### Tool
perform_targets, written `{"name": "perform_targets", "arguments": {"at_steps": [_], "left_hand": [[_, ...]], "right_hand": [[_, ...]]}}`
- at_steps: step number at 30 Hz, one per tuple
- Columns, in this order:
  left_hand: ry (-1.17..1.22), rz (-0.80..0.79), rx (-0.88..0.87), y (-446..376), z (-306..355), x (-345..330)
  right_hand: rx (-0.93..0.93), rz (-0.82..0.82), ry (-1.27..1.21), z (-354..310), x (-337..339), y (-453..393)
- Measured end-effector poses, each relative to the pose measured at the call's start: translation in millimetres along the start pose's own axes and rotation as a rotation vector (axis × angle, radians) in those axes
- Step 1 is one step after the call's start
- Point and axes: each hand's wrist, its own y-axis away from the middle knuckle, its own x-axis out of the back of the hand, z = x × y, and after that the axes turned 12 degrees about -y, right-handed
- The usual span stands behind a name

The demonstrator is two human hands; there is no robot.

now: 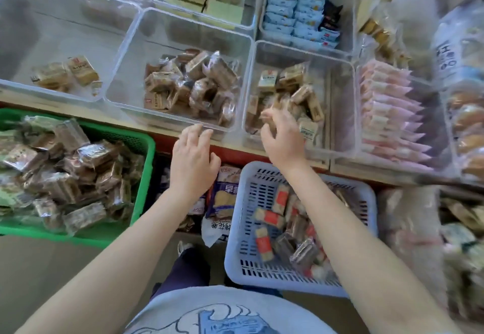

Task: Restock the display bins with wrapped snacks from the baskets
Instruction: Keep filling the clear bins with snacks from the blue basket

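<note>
While left hand (192, 162) fingers spread, empty, right hand (281, 138) fingers curl, blurred, grasp unclear.

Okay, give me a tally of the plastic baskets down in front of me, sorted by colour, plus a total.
Green basket: 1
Light blue basket: 1
Total: 2

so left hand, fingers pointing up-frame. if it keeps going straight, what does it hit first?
Probably the near rim of the middle clear bin; the left hand has its fingertips about there already. Depth unclear, so it may pass over.
</note>
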Motion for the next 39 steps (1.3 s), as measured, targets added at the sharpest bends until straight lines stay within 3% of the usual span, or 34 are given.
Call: {"name": "perform_targets", "arguments": {"at_steps": [1,2,4,6,10,14,17,19,21,26,29,32,39], "left_hand": [[0.039,-0.012,-0.029,10,13,-7],[0.083,-0.14,-0.054,20,26,-15],[0.123,-0.561,-0.065,39,52,-31],[0.142,-0.847,-0.091,55,70,-49],[0.157,-1.006,-0.088,79,98,-66],[0.135,-1.014,-0.053,86,116,-66],[0.139,-1.006,-0.013,88,127,-64],[0.172,-1.02,0.016,89,134,-61],[0.211,-1.021,0.046,89,139,-57],[0.47,-0.977,0.139,84,154,-46],[0.845,-0.91,0.227,74,166,-21],[1.029,-0.801,0.21,58,162,2],[1.228,-0.556,0.371,10,92,44]], "right_hand": [[-0.086,-0.005,-0.002,19,7,28],[-0.185,-0.051,0.013,34,12,56],[-0.365,-0.246,0.123,71,13,106],[-0.504,-0.464,0.252,103,11,152],[-0.676,-0.647,0.474,143,6,220],[-0.71,-0.686,0.586,161,0,251],[-0.619,-0.586,0.624,178,6,264],[-0.598,-0.537,0.521,187,17,264],[-0.672,-0.472,0.251,184,33,253],[-1.05,-0.09,-0.81,132,79,210],[-1.002,0.005,-1.407,96,94,185],[-0.947,-0.152,-1.534,59,92,154],[-0.716,-0.652,-1.298,-11,59,65]]}}
